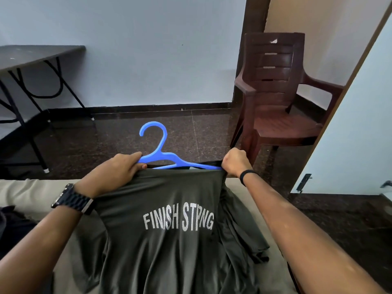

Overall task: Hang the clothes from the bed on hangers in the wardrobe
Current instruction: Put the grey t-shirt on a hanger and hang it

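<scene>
Blue plastic, the hanger (163, 160) sat half inside the neck of a dark T-shirt (169, 230) that draped from both hands down onto the bed (31, 192). The left hand (118, 168) pinched hanger arm and cloth together; the right hand (235, 162) clenched the fabric over the other arm. This looked like the threading step; seating both shoulders came next. Its hook pointed away, long axis running left to right.
</scene>
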The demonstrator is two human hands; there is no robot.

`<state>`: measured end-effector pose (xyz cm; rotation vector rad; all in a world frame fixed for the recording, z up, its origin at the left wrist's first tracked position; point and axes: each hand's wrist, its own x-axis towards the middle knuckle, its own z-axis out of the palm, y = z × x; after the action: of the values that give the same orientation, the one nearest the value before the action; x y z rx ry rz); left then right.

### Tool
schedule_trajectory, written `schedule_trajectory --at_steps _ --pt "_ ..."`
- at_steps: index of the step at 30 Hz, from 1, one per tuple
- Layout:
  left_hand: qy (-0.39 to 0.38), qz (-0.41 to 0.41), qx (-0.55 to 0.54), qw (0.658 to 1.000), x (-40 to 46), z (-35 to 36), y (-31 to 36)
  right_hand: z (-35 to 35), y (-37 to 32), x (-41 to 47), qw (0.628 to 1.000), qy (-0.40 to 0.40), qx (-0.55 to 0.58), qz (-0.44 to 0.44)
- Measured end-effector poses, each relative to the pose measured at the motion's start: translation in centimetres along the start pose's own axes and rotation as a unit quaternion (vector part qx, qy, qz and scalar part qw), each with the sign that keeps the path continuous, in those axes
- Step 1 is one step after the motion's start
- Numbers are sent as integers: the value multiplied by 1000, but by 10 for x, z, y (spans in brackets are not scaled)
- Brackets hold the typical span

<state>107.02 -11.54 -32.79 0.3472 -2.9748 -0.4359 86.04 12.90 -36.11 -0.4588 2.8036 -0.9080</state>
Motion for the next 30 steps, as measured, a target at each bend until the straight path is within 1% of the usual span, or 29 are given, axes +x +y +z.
schedule_trajectory --at_steps 4,7,10,13,14,15,16,17,18,19,21,22,23,24,26,28,30 --pt "62 -24 -51 997 11 1 12 -12 -12 -12 994 18 -27 -109" --pt "110 -23 -85 990 20 3 27 -22 -20 -21 983 43 -8 -181" --pt "166 -22 -118 979 27 0 42 -32 -29 -31 977 59 56 -199" --pt "187 -32 -133 973 34 -6 52 -43 -37 -38 969 96 142 -176" --pt "194 -34 -138 971 35 -9 55 -48 -39 -41 965 76 189 -167" --pt "202 -33 -144 968 37 -13 58 -53 -42 -44 951 17 266 -157" --pt "207 -28 -150 966 39 -18 60 -59 -45 -48 923 -69 349 -146" --pt "211 -21 -157 965 40 -22 62 -65 -48 -51 898 -130 395 -142" --pt "216 -12 -163 963 41 -28 65 -72 -51 -51 901 -135 381 -156" --pt "221 -2 -169 960 43 -34 68 -79 -52 -51 916 -99 348 -174" --pt "229 19 -180 956 46 -49 72 -97 -53 -47 943 32 257 -208" --pt "233 30 -185 954 48 -55 74 -107 -52 -45 949 91 197 -229" --pt "240 42 -190 951 50 -64 76 -120 -50 -44 950 126 134 -253" --pt "247 52 -195 948 51 -71 78 -130 -47 -43 951 130 80 -270" --pt "264 70 -204 940 55 -90 85 -151 -44 -39 956 91 14 -279" --pt "285 93 -198 933 59 -109 95 -170 -46 -40 959 66 -18 -274" --pt "303 113 -195 926 61 -126 107 -189 -52 -45 956 79 -23 -281"
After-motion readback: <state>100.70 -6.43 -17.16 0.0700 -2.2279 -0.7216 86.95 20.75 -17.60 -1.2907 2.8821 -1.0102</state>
